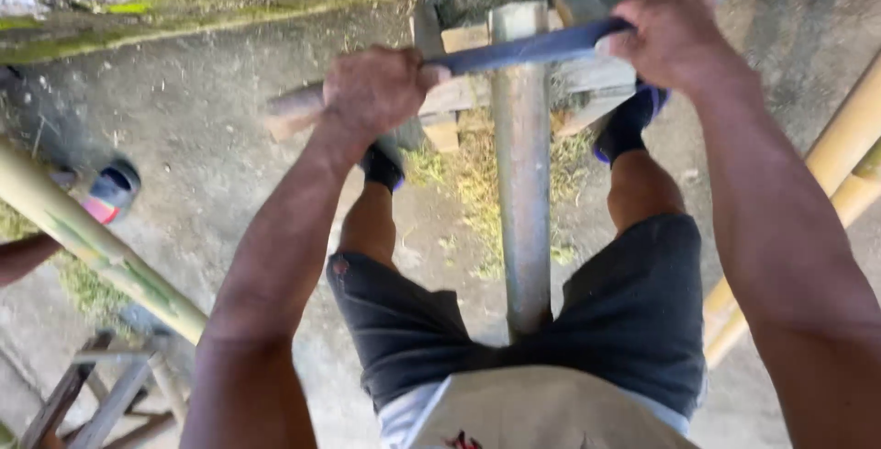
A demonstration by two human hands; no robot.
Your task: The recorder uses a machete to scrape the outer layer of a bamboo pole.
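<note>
A long knife with a dark blade [523, 50] and a wooden handle [294, 107] lies crosswise over a grey bamboo pole [521, 183]. My left hand [376, 91] grips the handle. My right hand [665, 34] presses on the far end of the blade. The pole runs from between my legs out to a wooden support [578, 72] ahead. Dark shorts [633, 302] and my knees flank the pole. My feet in dark footwear rest beside the support.
A green bamboo pole [92, 242] slants at the left. Yellow bamboo poles [840, 164] lie at the right. Shavings [477, 183] litter the concrete ground under the pole. Another person's foot in a sandal [110, 190] is at far left. A wooden stool [101, 394] stands at bottom left.
</note>
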